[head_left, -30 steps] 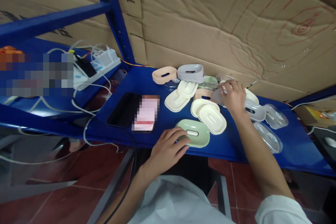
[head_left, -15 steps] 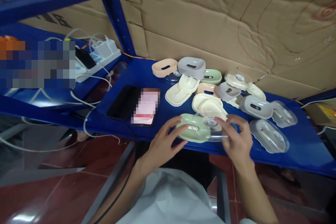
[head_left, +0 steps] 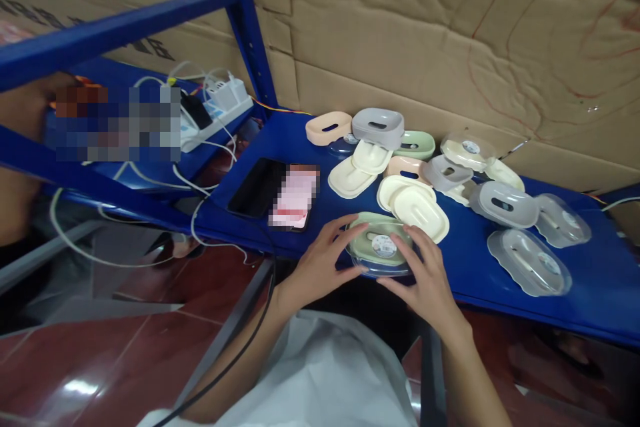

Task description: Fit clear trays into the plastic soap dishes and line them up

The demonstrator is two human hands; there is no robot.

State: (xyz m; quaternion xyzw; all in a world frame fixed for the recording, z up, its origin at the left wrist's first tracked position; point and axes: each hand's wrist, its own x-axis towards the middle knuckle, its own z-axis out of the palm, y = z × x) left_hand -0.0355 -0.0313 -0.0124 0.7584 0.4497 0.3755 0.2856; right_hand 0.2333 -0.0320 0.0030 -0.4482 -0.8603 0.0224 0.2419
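Note:
Near the front edge of the shelf, a green soap dish (head_left: 369,219) sits between my hands. A clear plastic lid (head_left: 384,247) with a round white label lies over it, its front edge extending past the dish toward me. My left hand (head_left: 327,260) curves around the left side, with fingertips at the rims of dish and lid. My right hand (head_left: 425,273) grips the lid from the right, fingers on top and thumb at the front edge. Whether the lid is seated on the dish I cannot tell.
Behind are cream inner trays (head_left: 420,210), peach soap dishes (head_left: 330,128) and grey ones (head_left: 377,127). Lidded grey soap dishes (head_left: 529,261) lie at right. Two phones (head_left: 257,187) are at left. A power strip (head_left: 220,117) with white cables stands on the neighbouring shelf, by a blue post (head_left: 250,40).
The clear lid has moved left from beside the green dish to over it, carried by my right hand. My left hand stays at the dish's left side. The view has shifted slightly.

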